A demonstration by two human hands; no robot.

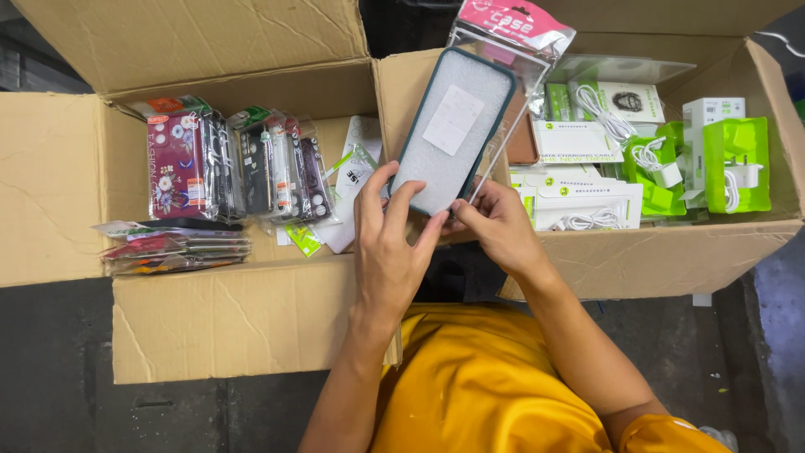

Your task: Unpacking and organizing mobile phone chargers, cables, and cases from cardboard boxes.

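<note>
Both hands grip the phone case point(449, 134): left hand point(387, 252) pinching its lower edge, right hand point(496, 225) steadying the clear sleeve point(513, 50) above the left box point(235, 319), apparently to separate them.

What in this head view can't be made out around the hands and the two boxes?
- Phone case: its other face is turned away.
- Clear sleeve: lower part behind the case.
- Left box: packets overlap, hiding the ones behind.
- Right box: right corner cut off by the frame edge.
</note>
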